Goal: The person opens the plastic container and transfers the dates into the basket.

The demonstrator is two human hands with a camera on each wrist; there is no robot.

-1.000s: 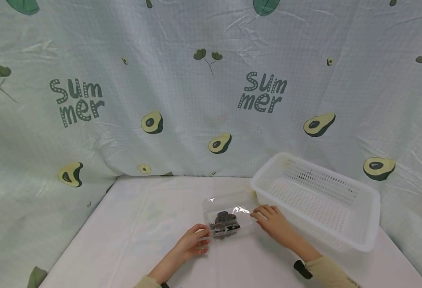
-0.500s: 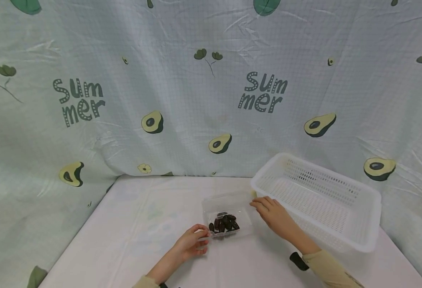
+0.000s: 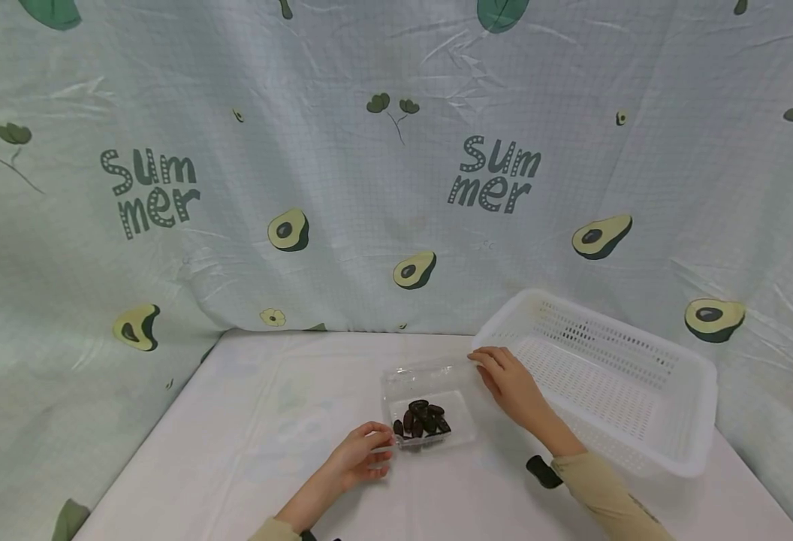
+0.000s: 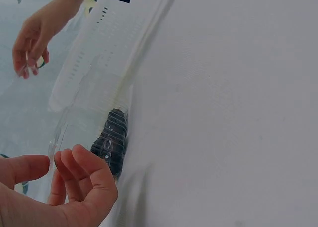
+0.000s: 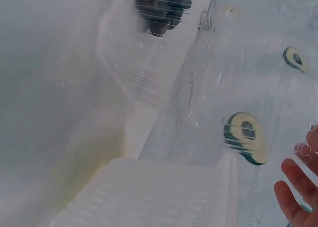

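A clear plastic clamshell box point(image 3: 462, 424) sits on the table with several dark, glossy dates point(image 3: 423, 417) inside; they look like dried dates. Its clear lid point(image 3: 423, 378) is raised at the far side. My left hand point(image 3: 361, 456) pinches the box's near-left edge between thumb and fingers. At the lid's far-right corner, my right hand point(image 3: 513, 391) pinches the thin plastic. The right wrist view shows the fingers point(image 5: 295, 180) on the lid's edge, with the see-through lid point(image 5: 208, 103) stretching away from them. In the left wrist view, dates point(image 4: 112, 142) show through the box wall.
A white perforated plastic basket point(image 3: 697, 421) stands to the right, close beside my right forearm. The table point(image 3: 288, 421) has a pale cover. Behind it hangs a sheet point(image 3: 342, 165) printed with avocados and lettering.
My right hand has moved up and away, lifting the lid off the dates, which now show plainly. My left hand has stayed at the box's edge.
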